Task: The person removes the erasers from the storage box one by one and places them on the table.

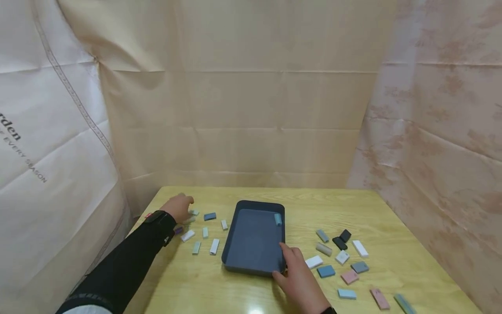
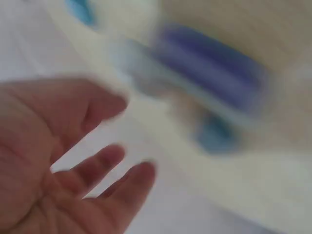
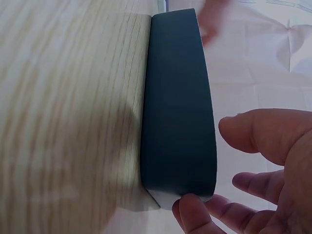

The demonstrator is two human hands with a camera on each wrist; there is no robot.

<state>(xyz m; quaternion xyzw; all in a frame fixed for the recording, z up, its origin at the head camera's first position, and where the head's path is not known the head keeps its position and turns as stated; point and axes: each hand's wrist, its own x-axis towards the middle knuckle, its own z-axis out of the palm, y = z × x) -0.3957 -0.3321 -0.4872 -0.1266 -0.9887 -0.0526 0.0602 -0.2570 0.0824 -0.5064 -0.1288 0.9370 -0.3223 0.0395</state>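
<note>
A dark blue-grey rectangular tray lies on the table with one small teal rectangular piece near its far right corner. At the tray's near right corner is my right hand; in the right wrist view, fingertips touch the tray wall and the thumb stands apart from it. My left hand is over the table's left side, above small pieces partly hidden beneath it. In the left wrist view its fingers are spread with nothing between them, beside a blurred purple piece.
Several small light and blue pieces, among them a white one and a blue one, lie left of the tray. More pieces, including a pink one and a black one, lie scattered to its right. Fabric sheets hang around the table.
</note>
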